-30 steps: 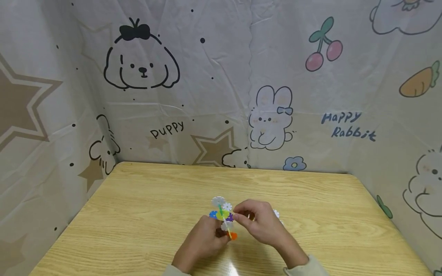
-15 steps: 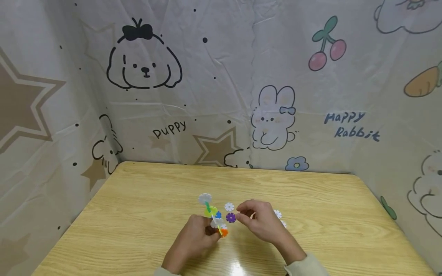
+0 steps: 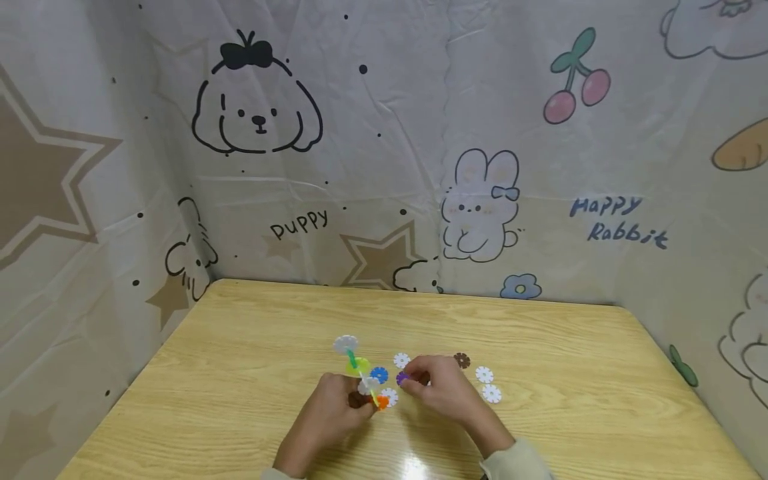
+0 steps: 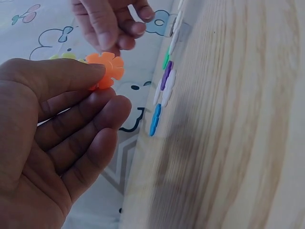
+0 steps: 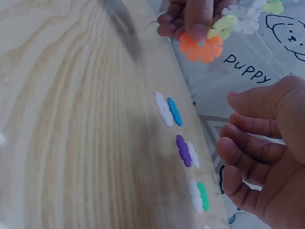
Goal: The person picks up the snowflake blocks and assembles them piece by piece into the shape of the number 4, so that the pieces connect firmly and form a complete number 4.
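My left hand (image 3: 330,407) pinches an orange snowflake disc (image 4: 112,69) between thumb and forefinger. That disc ends a chain of interlocked plastic discs, with yellow (image 5: 222,27), white (image 5: 242,20) and green pieces. A translucent white disc (image 3: 346,344) tops the chain, which leans up and away over the table. My right hand (image 3: 444,387) hovers over the table, its thumb and fingers apart with nothing between them, in the right wrist view. Closest to its fingertips in the head view lies a purple disc (image 3: 402,379), flat on the wood.
Loose discs lie on the wooden table (image 3: 270,333): a blue one (image 3: 379,375) and a white one (image 3: 390,398) between the hands, a green one (image 5: 203,196), and a brown one (image 3: 462,361) beyond the right hand. A printed cloth (image 3: 384,133) hangs behind the table.
My left hand has moved left with the chain, away from the right hand. The right hand has shifted slightly left and down over the purple disc, and the brown disc now shows.
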Available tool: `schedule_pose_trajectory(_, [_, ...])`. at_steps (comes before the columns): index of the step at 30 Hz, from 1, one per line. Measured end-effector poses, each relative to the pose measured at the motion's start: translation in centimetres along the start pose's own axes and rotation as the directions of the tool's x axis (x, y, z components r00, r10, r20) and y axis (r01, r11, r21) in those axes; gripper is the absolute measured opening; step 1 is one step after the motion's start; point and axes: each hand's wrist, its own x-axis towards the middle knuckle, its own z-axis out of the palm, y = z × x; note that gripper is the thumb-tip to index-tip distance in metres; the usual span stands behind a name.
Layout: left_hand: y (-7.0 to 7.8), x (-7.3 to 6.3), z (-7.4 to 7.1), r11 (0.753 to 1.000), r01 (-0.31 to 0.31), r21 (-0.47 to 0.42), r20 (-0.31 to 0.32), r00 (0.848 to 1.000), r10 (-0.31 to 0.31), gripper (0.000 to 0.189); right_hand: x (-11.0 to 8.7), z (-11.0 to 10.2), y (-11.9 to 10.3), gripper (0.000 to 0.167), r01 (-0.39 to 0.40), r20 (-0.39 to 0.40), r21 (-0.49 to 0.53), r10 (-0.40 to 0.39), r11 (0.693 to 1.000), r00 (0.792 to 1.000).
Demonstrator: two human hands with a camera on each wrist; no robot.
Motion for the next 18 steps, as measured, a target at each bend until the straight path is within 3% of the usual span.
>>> schedule_pose_trajectory(11, [-0.1,-0.4,-0.5,1.000,0.015,0.015,-0.028,1.000,-0.014,0.007,0.6,1.7,0.6,0.012,0.012,0.067,-0.045,-0.009,0.999,0.998])
schedule_pose_trajectory(18, [0.0,-0.7,-0.6,0.999,0.048,-0.003,-0.033,0.998,-0.048,0.006,0.8,2.3,0.4,0.013,0.011,0.076,-0.134,-0.001,0.991,0.997])
